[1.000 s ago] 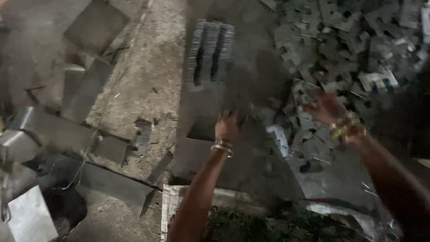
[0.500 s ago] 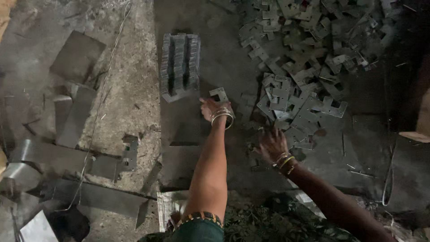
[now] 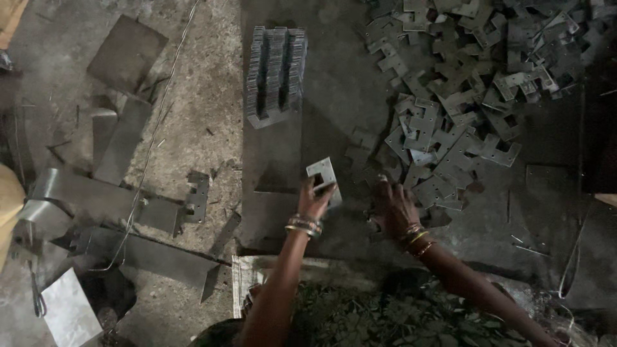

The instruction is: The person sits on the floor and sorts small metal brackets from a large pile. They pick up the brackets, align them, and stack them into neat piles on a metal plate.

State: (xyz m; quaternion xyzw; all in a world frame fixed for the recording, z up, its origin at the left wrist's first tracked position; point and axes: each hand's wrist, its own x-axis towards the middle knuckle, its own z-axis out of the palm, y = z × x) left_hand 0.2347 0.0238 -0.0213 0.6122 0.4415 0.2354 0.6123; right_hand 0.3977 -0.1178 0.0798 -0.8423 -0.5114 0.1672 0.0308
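- The flat metal plate (image 3: 323,179) sits a little below the middle of the frame, pinched at its lower edge by the fingers of the left hand (image 3: 315,204); it is pale grey and roughly rectangular, with a small square hole cut in it.
- The right hand (image 3: 393,209) lies just right of it, palm down, fingers spread loosely on the dark sheet (image 3: 334,96) and touching the nearest loose pieces; its grip holds nothing that can be made out.
- Both wrists carry bangles.
- A neat stack of plates (image 3: 276,74) stands on edge in rows above the left hand, in the upper middle, well apart from the held plate.
- A loose heap of cut metal pieces (image 3: 463,96), notched and punched with holes, fills the upper right and spills down to the right hand.
- Bent metal offcuts (image 3: 122,193) and strips lie on the dusty floor (image 3: 199,115) along the left side.
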